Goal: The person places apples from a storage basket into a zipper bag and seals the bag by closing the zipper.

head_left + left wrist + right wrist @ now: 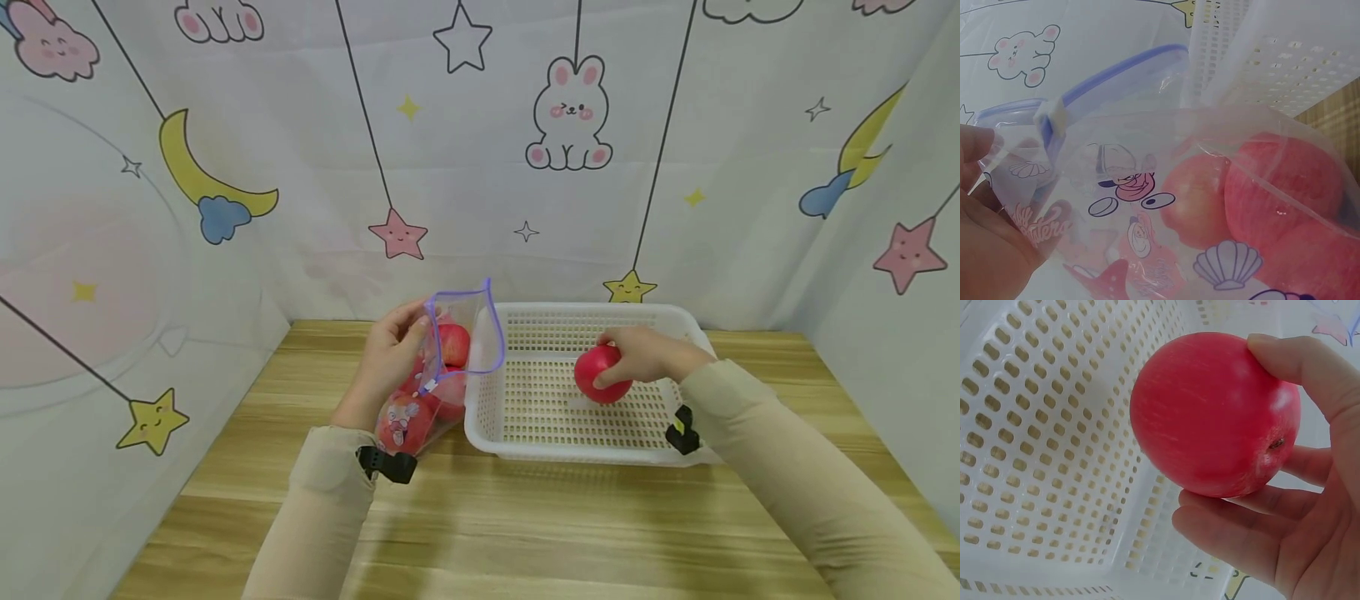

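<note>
My right hand grips a red apple over the white slotted basket, thumb on one side and fingers on the other. At the basket's left side is a clear zip bag with printed cartoons and shells and a purple zip edge. Several red apples lie inside it. My left hand holds the bag near its mouth, thumb against the plastic. The mouth gapes open, and a white zip slider shows on its edge.
The basket and bag stand on a wood-grain table. Behind and at both sides hangs a white curtain printed with stars, moons and rabbits. The basket's raised left wall stands between the bag and the held apple.
</note>
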`<state>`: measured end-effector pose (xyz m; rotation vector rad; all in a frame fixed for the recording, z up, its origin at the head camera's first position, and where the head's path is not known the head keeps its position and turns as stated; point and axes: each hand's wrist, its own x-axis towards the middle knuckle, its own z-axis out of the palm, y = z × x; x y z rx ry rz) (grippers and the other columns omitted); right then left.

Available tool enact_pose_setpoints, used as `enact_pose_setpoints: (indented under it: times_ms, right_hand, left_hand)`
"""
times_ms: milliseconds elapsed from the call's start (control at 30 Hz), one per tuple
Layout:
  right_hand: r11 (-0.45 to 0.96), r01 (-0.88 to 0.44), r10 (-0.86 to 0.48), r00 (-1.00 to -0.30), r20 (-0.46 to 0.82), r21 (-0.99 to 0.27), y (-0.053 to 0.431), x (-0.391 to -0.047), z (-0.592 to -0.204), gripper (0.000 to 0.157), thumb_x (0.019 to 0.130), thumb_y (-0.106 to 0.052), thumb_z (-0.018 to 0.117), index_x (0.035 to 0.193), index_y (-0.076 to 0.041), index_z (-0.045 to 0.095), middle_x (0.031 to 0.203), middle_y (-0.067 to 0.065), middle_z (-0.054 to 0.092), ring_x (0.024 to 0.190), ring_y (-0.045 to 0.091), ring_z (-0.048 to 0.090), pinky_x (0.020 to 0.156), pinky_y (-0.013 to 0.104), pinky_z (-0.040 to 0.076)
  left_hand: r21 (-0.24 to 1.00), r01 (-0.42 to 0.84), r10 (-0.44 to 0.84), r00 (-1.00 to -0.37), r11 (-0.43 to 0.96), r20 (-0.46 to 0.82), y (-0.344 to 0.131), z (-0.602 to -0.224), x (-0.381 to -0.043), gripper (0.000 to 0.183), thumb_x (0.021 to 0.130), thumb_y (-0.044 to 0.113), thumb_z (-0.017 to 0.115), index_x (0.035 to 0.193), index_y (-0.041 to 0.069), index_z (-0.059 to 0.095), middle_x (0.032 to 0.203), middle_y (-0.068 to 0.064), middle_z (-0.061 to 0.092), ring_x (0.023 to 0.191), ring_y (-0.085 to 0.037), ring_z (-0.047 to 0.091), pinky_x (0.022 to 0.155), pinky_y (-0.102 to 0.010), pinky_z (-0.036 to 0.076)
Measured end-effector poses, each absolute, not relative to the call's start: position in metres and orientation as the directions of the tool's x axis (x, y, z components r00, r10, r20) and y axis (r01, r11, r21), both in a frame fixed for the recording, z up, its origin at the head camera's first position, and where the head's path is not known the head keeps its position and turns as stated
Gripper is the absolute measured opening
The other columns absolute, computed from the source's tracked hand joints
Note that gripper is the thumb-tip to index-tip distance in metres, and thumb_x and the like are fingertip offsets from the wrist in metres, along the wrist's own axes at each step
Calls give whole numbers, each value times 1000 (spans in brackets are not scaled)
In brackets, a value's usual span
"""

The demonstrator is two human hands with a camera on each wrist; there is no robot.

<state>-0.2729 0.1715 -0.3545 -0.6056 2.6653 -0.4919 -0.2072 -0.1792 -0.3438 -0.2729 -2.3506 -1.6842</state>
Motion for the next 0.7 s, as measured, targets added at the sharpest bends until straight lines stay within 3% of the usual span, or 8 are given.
enact_pose_setpoints:
  times_ms: [367, 700]
  right_hand:
    - [821, -379, -488, -853, -182, -428, 162, -268, -355, 68, 77, -38, 75, 129, -3, 48, 116, 14, 61, 103, 28, 58, 77, 40, 56]
    - [789, -391, -509, -848, -147, -473, 154, -266, -355, 70, 78, -35, 75, 133, -3, 46, 121, 16, 59, 106, 30, 58, 80, 42, 56]
  left_hand:
    - [900, 300, 15, -950, 316, 311, -179, -344, -207, 34, 100, 14, 46, 131, 5, 54, 126, -15, 61, 95, -6, 54, 77, -9, 46]
    - [899, 298, 11, -950, 321, 311, -179, -343, -205, 34, 100, 14, 46, 132, 3, 53, 123, -17, 61, 89, -6, 52, 73, -10, 45]
